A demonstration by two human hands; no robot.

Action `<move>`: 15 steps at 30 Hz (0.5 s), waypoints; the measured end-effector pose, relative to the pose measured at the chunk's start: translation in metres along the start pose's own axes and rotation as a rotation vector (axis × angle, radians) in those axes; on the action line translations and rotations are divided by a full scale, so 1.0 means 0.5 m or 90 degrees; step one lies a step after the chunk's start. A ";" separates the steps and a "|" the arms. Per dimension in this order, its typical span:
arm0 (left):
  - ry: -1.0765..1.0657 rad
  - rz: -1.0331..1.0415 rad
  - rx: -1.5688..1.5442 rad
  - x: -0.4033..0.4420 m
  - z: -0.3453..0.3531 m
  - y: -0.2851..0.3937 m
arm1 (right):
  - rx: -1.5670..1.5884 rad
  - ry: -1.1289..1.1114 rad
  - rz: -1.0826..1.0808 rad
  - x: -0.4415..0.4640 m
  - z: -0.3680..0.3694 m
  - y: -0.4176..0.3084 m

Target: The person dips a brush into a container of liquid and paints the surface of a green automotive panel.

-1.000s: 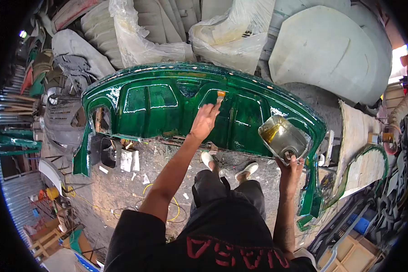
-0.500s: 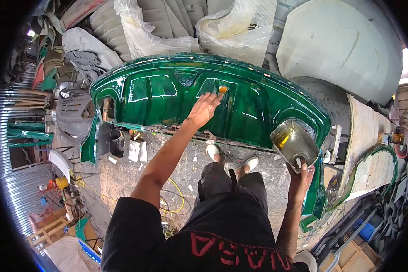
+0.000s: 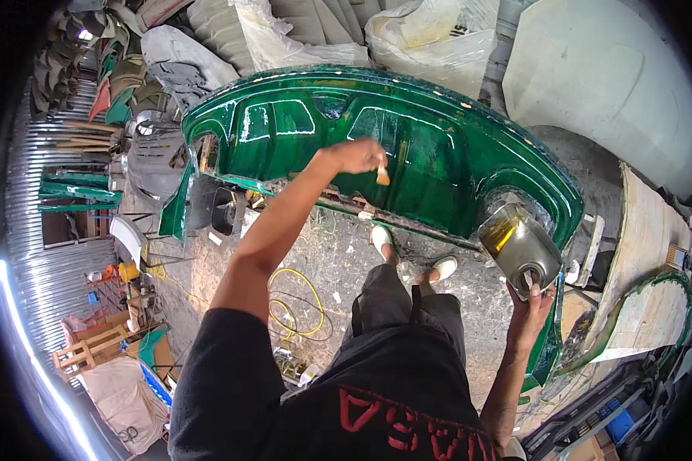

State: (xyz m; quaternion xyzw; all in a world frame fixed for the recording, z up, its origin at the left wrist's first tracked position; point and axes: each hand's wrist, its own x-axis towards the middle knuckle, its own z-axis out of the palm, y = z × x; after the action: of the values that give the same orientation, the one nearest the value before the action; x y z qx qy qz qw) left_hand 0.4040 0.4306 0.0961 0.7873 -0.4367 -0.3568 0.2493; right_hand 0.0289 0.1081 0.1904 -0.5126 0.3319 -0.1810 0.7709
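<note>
A large glossy green moulded panel (image 3: 430, 165), curved along its far edge, lies in front of me. My left hand (image 3: 355, 157) is closed around a paintbrush (image 3: 382, 176), whose pale bristles point down over the panel's middle. Whether the bristles touch the surface I cannot tell; the hand covers the handle. At the panel's right end my right hand (image 3: 529, 306) grips a cut-open metal can (image 3: 542, 253) by its round neck. The can is tilted, with yellow liquid (image 3: 504, 237) inside.
A yellow hose (image 3: 317, 319) coils on the stained floor left of my legs. Pale moulded panels (image 3: 603, 84) and plastic-wrapped pieces (image 3: 438, 42) stand beyond the green panel. A board (image 3: 638, 238) lies at the right. A corrugated metal wall (image 3: 50, 269) runs along the left.
My left hand has lifted back from the panel, turning the brush bristles toward me. The can stays in my right hand. The whole view has shifted slightly.
</note>
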 end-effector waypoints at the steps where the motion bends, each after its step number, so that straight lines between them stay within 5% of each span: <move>1: 0.009 0.008 0.038 0.021 -0.018 -0.013 | 0.001 -0.003 0.002 -0.003 -0.004 -0.005; 3: 0.172 0.130 0.136 0.039 -0.037 -0.025 | 0.005 -0.006 0.004 -0.013 -0.017 -0.012; 4: 0.273 0.036 0.160 0.031 -0.042 0.005 | 0.008 -0.009 0.004 -0.016 -0.028 -0.011; 7: 0.448 0.051 0.378 -0.015 -0.007 0.096 | 0.014 0.008 0.002 -0.020 -0.054 0.002; 11: 0.335 0.025 0.441 -0.086 0.152 0.052 | -0.016 -0.002 0.016 -0.015 -0.076 0.023; 15: 0.268 0.023 0.326 -0.111 0.154 0.081 | 0.026 -0.030 0.039 0.001 -0.076 0.011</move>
State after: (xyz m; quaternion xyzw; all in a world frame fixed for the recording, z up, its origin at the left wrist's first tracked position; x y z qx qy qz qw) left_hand 0.3029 0.4525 0.0960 0.8731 -0.4647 -0.0607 0.1343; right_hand 0.0023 0.0844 0.1753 -0.4903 0.3258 -0.1518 0.7940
